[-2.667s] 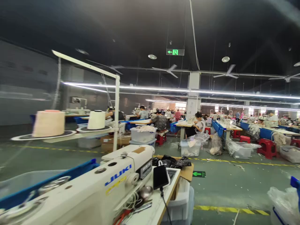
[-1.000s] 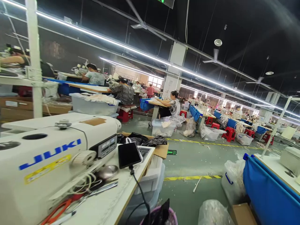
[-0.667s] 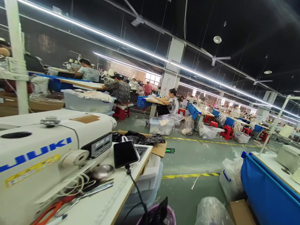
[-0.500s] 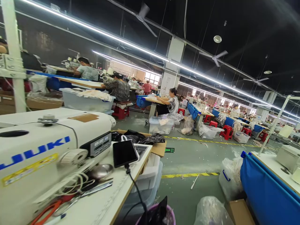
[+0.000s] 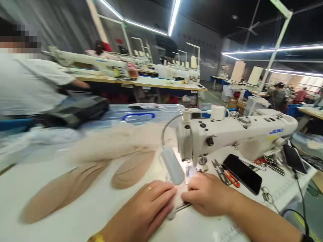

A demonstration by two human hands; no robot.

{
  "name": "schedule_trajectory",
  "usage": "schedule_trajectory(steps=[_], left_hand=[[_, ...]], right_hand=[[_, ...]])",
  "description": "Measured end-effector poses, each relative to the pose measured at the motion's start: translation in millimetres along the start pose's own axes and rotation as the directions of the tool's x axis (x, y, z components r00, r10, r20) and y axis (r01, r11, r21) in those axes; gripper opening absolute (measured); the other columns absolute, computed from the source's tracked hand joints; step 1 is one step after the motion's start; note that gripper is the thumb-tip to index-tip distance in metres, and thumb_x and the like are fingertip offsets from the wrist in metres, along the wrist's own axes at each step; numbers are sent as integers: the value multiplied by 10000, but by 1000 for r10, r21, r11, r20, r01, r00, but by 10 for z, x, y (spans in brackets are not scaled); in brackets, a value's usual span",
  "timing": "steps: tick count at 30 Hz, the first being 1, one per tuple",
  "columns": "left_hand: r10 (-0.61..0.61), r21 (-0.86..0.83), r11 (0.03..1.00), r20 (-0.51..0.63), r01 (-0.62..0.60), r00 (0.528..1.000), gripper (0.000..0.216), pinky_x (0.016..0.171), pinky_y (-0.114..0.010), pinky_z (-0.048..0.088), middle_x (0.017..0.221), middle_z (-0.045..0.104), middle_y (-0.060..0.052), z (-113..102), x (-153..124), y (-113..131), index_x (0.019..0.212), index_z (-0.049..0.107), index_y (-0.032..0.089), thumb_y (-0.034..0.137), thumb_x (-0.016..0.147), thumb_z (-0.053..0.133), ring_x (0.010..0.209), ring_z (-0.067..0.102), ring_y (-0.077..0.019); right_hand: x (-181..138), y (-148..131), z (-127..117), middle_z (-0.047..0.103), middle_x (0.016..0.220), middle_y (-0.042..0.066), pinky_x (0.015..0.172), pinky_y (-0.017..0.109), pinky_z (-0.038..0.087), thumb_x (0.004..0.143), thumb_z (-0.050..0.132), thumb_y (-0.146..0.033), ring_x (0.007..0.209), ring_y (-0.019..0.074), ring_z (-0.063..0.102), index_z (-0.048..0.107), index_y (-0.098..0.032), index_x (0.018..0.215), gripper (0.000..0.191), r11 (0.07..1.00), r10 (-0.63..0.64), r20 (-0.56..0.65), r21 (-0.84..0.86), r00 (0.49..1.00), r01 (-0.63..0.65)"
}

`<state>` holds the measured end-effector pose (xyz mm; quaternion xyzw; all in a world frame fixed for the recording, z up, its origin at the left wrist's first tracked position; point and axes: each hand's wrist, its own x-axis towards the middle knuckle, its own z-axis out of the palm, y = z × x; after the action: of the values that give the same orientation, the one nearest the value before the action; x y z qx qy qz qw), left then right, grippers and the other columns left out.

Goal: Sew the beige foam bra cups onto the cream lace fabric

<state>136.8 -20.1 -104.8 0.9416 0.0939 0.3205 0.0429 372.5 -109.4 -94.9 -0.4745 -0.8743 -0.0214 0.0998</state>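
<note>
The white sewing machine (image 5: 227, 134) stands over the table, its needle area lit. In front of it, a pale piece of fabric (image 5: 178, 198) lies under both hands, largely hidden. My left hand (image 5: 151, 205), with a ring on one finger, has its fingers together on the fabric's left side. Curled fingers of my right hand (image 5: 208, 193) pinch the fabric close to the presser foot. A grey lamp head (image 5: 173, 166) on a bendable neck hangs just above my left fingertips. Brown fabric pieces (image 5: 65, 191) lie left of my hands, beside a blurred pale heap of fabric (image 5: 106, 141).
Right of my right hand lie thread snips (image 5: 225, 174), a black phone (image 5: 243, 173) and a ring of keys (image 5: 267, 195). A clear bin with a blue handle (image 5: 138, 116) sits behind the table. A person in white (image 5: 27, 84) is at the far left.
The view has swung left and down from the aisle to the machine's needle end. Both hands, out of sight before, now show on the fabric.
</note>
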Motion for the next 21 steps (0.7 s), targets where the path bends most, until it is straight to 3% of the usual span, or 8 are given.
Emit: schedule_trajectory(steps=[4, 9, 21], left_hand=[[-6, 8, 1000, 18, 6, 1000, 230, 826, -324, 552, 1046, 736, -65, 13, -40, -14, 1127, 679, 216, 177, 1059, 463, 929, 675, -220], [8, 6, 1000, -5, -8, 1000, 257, 803, -353, 499, 1002, 689, -67, 127, -50, 10, 1163, 658, 214, 185, 1080, 416, 910, 623, -238], [38, 88, 995, 13, -39, 999, 281, 750, -364, 462, 914, 630, -67, 130, -2, 28, 1192, 641, 198, 168, 1091, 380, 858, 569, -248]], right_hand=[[-44, 19, 15, 619, 847, 16, 652, 297, 360, 902, 625, -123, 800, 181, 503, 671, -214, 871, 107, 997, -59, -111, -47, 992, 54], [-105, 28, 7, 590, 822, 8, 655, 288, 329, 869, 590, -71, 766, 171, 458, 635, -210, 825, 152, 999, -47, -190, -18, 981, 45], [-101, 41, 32, 548, 794, 1, 620, 291, 287, 845, 566, -63, 743, 171, 419, 610, -206, 794, 158, 999, 32, -209, -12, 977, -35]])
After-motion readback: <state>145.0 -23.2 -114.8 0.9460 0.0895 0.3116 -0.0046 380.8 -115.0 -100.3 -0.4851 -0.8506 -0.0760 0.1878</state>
